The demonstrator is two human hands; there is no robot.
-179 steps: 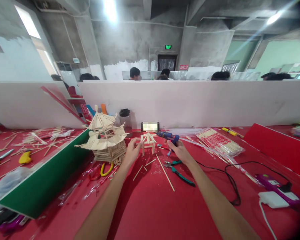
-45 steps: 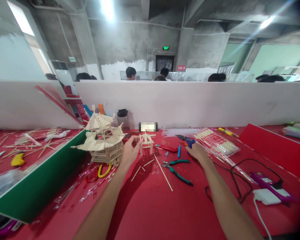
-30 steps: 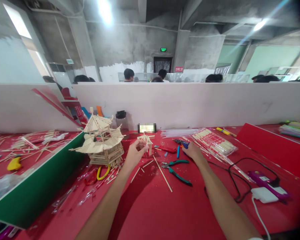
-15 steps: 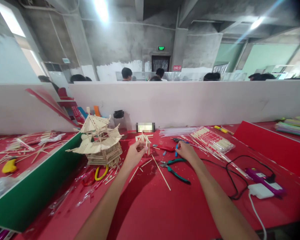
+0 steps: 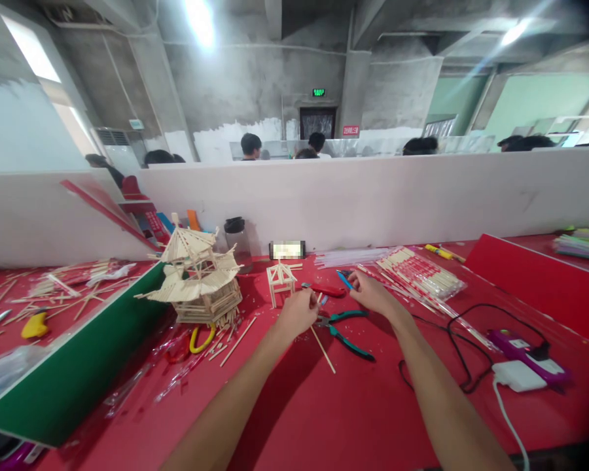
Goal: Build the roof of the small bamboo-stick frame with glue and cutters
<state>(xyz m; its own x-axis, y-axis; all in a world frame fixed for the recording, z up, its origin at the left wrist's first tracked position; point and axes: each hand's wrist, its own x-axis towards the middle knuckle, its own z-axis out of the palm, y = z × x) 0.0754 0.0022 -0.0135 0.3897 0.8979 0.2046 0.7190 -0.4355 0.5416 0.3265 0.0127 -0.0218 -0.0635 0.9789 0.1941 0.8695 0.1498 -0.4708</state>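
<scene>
At your one o'clock, right hand (image 5: 372, 292) pinching blue stick (image 5: 344, 280).
Your left hand (image 5: 297, 315) pinches a wooden stick (image 5: 319, 298), likely brittle; hold mid-length.

The left hand (image 5: 299, 314) pinches a short stick (image 5: 319, 297) above the red worktop (image 5: 324, 418), just in front of a small frame (image 5: 281, 286) standing upright. The right hand (image 5: 373, 292) grips a tilted blue rod (image 5: 344, 280) in its fingers. Between the forearms lie open pliers (image 5: 332, 320), with a red cutter (image 5: 328, 290) beyond them. Left of the frame stands a larger pavilion (image 5: 203, 288), beside a green board (image 5: 78, 360). A phone (image 5: 287, 250) and a bottle (image 5: 236, 241) stand near the white partition (image 5: 397, 196); heads show behind it. A stick pack (image 5: 419, 271) lies to the right.
</scene>
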